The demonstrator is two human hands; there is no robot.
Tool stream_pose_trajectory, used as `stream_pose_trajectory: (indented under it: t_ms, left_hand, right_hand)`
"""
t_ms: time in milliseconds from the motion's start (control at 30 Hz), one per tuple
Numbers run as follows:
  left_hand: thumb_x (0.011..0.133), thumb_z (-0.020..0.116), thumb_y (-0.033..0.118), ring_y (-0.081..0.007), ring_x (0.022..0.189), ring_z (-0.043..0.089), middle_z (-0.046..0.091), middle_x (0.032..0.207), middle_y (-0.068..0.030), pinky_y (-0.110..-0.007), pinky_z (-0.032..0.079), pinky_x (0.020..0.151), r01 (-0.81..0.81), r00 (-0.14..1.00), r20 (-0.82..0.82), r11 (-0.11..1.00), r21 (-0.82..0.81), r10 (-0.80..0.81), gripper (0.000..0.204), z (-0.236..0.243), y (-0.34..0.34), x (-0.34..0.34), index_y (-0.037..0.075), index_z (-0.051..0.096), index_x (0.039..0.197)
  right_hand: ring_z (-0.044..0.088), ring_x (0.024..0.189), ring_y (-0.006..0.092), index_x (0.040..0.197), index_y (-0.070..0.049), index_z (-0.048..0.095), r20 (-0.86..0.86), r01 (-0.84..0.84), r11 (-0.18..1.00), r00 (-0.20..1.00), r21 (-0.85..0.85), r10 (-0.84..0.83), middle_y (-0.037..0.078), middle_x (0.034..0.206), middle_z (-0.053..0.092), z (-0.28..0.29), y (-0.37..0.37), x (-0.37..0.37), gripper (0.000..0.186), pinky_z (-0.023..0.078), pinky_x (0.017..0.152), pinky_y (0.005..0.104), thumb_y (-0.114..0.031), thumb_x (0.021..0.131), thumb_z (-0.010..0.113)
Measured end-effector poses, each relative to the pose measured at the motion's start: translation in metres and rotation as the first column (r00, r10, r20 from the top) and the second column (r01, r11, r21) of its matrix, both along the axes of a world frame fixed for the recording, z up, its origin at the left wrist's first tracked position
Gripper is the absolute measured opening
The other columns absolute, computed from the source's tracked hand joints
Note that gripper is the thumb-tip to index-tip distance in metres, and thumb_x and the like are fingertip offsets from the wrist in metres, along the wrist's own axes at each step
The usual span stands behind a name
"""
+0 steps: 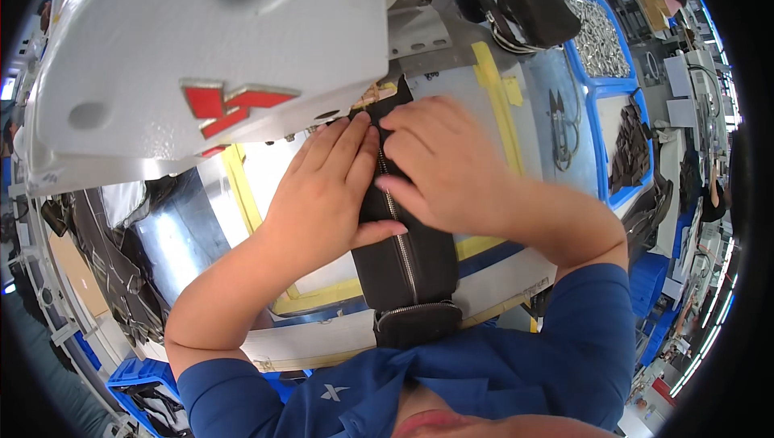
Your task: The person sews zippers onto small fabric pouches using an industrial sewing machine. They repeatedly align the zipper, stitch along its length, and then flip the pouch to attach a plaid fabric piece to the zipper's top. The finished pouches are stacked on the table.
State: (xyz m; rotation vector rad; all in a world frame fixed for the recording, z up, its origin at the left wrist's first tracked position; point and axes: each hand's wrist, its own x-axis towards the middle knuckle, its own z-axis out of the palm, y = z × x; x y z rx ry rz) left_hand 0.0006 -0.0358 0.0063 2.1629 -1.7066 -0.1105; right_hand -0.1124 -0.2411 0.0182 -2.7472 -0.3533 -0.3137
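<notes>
A long black fabric piece with a metal zipper [405,256] lies lengthwise in front of me, its far end by the working end of a white sewing machine [322,27]. My left hand [326,180] rests on its left side, fingers stretched forward and flat, thumb reaching across the zipper. On the right side, my right hand [443,160] has curled fingers at the fabric's edge, the thumb beside the zipper; it is slightly blurred. A smaller black zippered section [419,323] hangs at the near end, over the table edge. The machine's head hides the needle area.
Scissors [558,127] lie on the right of the table. Beyond them stand a blue bin of metal parts [576,63] and a blue tray of dark pieces [601,139]. A black bag [532,10] sits far right; dark fabric [117,256] is heaped left. Yellow tape [500,107] marks the tabletop.
</notes>
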Motion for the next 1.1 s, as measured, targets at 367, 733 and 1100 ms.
stream_pose_trajectory:
  t_ms: [367, 733, 1100]
  left_hand:
    - [0.069, 0.091, 0.058, -0.0488, 0.141, 0.051, 0.051, 0.154, -0.0302, -0.056, 0.040, 0.121, 0.005, 0.999, -0.051, 1.000, 0.021, -0.004, 0.109, -0.0007, -0.0005, -0.0017, -0.011, 0.054, 0.145]
    - [0.070, 0.088, 0.059, -0.0473, 0.139, 0.052, 0.054, 0.150, -0.0303, -0.058, 0.042, 0.120, -0.001, 1.000, -0.023, 1.000, 0.016, 0.002, 0.106, -0.0015, -0.0017, -0.0043, -0.012, 0.056, 0.142]
    - [0.071, 0.089, 0.062, -0.0489, 0.141, 0.049, 0.051, 0.154, -0.0291, -0.057, 0.039, 0.122, -0.003, 1.000, -0.028, 1.000, 0.013, 0.003, 0.111, -0.0042, 0.0011, -0.0046, -0.010, 0.052, 0.148]
  right_hand:
    - [0.057, 0.138, 0.0441, 0.127, 0.010, 0.058, -0.138, -0.076, 0.995, 0.987, 0.068, 0.085, 0.032, 0.145, 0.057, -0.0046, 0.0036, 0.0025, 0.068, 0.042, 0.123, 0.0490, -0.038, 0.087, 0.085]
    - [0.056, 0.139, 0.0441, 0.131, 0.013, 0.057, -0.131, -0.105, 0.989, 0.984, 0.108, 0.119, 0.032, 0.145, 0.058, -0.0068, -0.0019, 0.0025, 0.069, 0.042, 0.123, 0.0478, -0.035, 0.088, 0.082]
    - [0.057, 0.138, 0.0429, 0.130, 0.012, 0.058, -0.122, -0.118, 0.987, 0.984, 0.111, 0.132, 0.030, 0.143, 0.059, -0.0044, -0.0029, 0.0030, 0.067, 0.043, 0.122, 0.0468, -0.032, 0.087, 0.084]
